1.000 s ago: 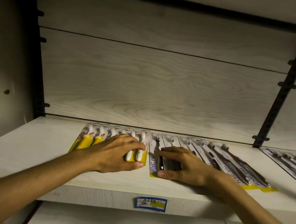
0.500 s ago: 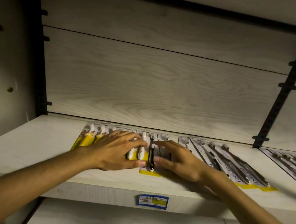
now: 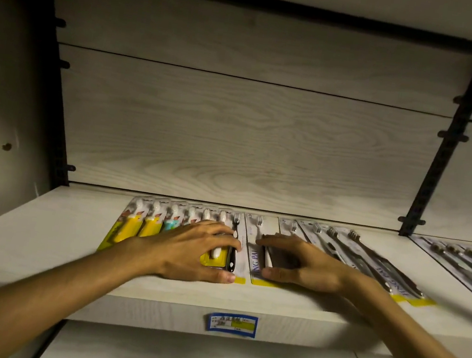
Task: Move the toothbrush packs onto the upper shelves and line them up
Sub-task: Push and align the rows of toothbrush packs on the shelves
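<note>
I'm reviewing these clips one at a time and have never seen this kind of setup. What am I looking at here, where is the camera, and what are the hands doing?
There is no machine here: a person wears a wide-angle camera on the head, looking forward and down, so you see their own two bare arms reaching in. In front is a pale wooden shelf with a blue price label on its front edge. Toothbrush packs lie flat on it in a row: a colourful yellow-backed set at left, dark-handled packs at right. The left hand rests on the yellow packs with fingers spread, thumb at their near edge. The right hand presses on a pack with a white-handled brush. Neither lifts anything.
</note>
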Available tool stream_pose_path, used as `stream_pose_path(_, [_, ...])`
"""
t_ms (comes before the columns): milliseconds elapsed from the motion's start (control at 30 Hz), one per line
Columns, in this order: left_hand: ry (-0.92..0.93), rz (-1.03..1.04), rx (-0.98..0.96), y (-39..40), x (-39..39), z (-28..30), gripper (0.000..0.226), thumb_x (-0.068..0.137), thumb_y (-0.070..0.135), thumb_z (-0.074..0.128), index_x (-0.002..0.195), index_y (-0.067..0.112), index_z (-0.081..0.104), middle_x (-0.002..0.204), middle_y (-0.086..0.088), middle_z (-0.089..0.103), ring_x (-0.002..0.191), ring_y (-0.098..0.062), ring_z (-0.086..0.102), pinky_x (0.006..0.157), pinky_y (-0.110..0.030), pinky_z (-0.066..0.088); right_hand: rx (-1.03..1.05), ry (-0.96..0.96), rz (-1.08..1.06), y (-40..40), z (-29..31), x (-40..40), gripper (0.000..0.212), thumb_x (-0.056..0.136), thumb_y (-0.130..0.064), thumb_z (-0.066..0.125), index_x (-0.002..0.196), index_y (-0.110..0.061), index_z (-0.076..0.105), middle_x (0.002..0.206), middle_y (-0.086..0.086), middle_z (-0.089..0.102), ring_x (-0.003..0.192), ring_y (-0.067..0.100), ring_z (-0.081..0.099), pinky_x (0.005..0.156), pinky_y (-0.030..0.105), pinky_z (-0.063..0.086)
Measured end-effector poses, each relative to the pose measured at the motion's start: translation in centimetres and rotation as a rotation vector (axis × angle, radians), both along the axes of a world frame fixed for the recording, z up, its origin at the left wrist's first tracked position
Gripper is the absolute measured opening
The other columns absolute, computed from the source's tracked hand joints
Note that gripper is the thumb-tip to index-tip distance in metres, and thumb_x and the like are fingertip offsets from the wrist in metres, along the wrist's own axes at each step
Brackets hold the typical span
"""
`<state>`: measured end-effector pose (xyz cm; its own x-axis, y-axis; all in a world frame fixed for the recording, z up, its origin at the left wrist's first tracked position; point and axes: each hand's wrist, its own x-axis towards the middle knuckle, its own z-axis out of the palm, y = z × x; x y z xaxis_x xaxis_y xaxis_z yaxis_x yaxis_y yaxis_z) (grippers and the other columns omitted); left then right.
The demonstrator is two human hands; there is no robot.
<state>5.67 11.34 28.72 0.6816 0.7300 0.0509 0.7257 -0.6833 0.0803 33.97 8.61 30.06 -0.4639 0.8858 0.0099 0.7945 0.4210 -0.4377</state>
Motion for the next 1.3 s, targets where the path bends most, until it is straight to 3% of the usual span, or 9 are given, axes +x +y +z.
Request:
stream_pose_path(100, [-0.014, 0.012, 0.0, -0.1, 0.1, -0.1, 0.067, 0.084, 0.081, 0.043, 0.143, 0.054, 0.028, 0.158, 0.016, 0.023, 0.147, -0.01, 0.02, 0.116, -0.044, 0.032, 0.024, 0.025, -0.004, -0.1, 0.3, -0.3, 0.077, 0.079, -0.063, 0.067, 0.147, -0.035, 0.045, 0.147, -0.016, 0.045, 0.128, 0.001, 0.045, 0.095, 0.009, 0.042])
stream_pose_path(267, [-0.018, 0.012, 0.018, -0.2, 0.1, -0.1, 0.066, 0.085, 0.078, 0.044, 0.144, 0.052, 0.029, 0.157, 0.015, 0.025, 0.145, -0.01, 0.023, 0.115, -0.042, 0.034, 0.042, -0.002, -0.022, 0.0, 0.3, -0.8, 0.084, 0.074, -0.074, 0.065, 0.147, -0.036, 0.046, 0.15, -0.009, 0.048, 0.131, 0.011, 0.049, 0.106, 0.035, 0.049])
stream_pose_path(500, [-0.049, 0.008, 0.025, -0.2, -0.1, -0.2, 0.065, 0.084, 0.081, 0.04, 0.142, 0.052, 0.03, 0.153, 0.017, 0.028, 0.141, -0.008, 0.027, 0.112, -0.04, 0.037, 0.072, 0.021, -0.039, -0.4, 0.2, -0.5, 0.09, 0.067, -0.083, 0.064, 0.143, -0.038, 0.049, 0.146, -0.012, 0.052, 0.129, 0.008, 0.051, 0.105, 0.033, 0.05])
stream_pose_path(800, [-0.051, 0.002, 0.027, -0.3, -0.1, -0.1, 0.065, 0.087, 0.077, 0.042, 0.144, 0.049, 0.031, 0.153, 0.015, 0.029, 0.141, -0.009, 0.028, 0.112, -0.039, 0.037, 0.028, 0.034, -0.04, -0.1, -0.1, -2.4, 0.085, 0.076, -0.069, 0.068, 0.148, -0.033, 0.042, 0.149, -0.009, 0.049, 0.132, 0.01, 0.049, 0.11, 0.035, 0.044])
stream_pose_path(933, [-0.038, 0.005, 0.029, -0.3, -0.1, -0.1, 0.065, 0.086, 0.078, 0.043, 0.143, 0.05, 0.03, 0.152, 0.015, 0.03, 0.139, -0.01, 0.031, 0.11, -0.041, 0.039, 0.068, -0.024, -0.042, -0.1, -0.1, -3.4, 0.084, 0.08, -0.068, 0.063, 0.15, -0.03, 0.039, 0.151, -0.006, 0.046, 0.131, 0.011, 0.045, 0.104, 0.025, 0.039])
stream_pose_path(1033, [-0.018, 0.016, 0.039, -0.3, -0.2, 0.0, 0.068, 0.084, 0.081, 0.042, 0.144, 0.051, 0.027, 0.154, 0.015, 0.03, 0.14, -0.011, 0.031, 0.111, -0.045, 0.037, 0.08, -0.056, -0.063, -0.2, 0.0, -3.6, 0.081, 0.082, -0.065, 0.062, 0.151, -0.029, 0.038, 0.151, -0.003, 0.046, 0.133, 0.015, 0.045, 0.102, 0.026, 0.038])
stream_pose_path(1167, [0.004, 0.033, 0.045, -0.5, -0.1, 0.1, 0.076, 0.082, 0.084, 0.039, 0.148, 0.049, 0.021, 0.156, 0.012, 0.028, 0.142, -0.013, 0.03, 0.114, -0.046, 0.034, 0.051, -0.025, -0.058, -0.4, 0.2, -3.0, 0.077, 0.083, -0.069, 0.057, 0.148, -0.033, 0.04, 0.149, -0.004, 0.047, 0.131, 0.014, 0.046, 0.109, 0.037, 0.042])
stream_pose_path(1233, [0.035, 0.034, 0.065, -0.5, 0.0, 0.3, 0.08, 0.082, 0.084, 0.036, 0.15, 0.047, 0.017, 0.159, 0.01, 0.024, 0.146, -0.016, 0.025, 0.118, -0.049, 0.027, 0.079, 0.02, -0.098, -0.3, 0.4, -1.9, 0.074, 0.084, -0.071, 0.05, 0.148, -0.034, 0.042, 0.15, -0.005, 0.047, 0.133, 0.013, 0.044, 0.112, 0.041, 0.04])
stream_pose_path(1300, [0.063, 0.045, 0.079, -0.7, 0.2, 0.6, 0.082, 0.083, 0.084, 0.035, 0.152, 0.048, 0.011, 0.164, 0.008, 0.015, 0.151, -0.018, 0.013, 0.122, -0.05, 0.017, 0.196, -0.074, -0.15, 0.1, 0.7, -0.3, 0.075, 0.084, -0.075, 0.041, 0.148, -0.035, 0.042, 0.153, -0.005, 0.044, 0.138, 0.014, 0.04, 0.115, 0.04, 0.034])
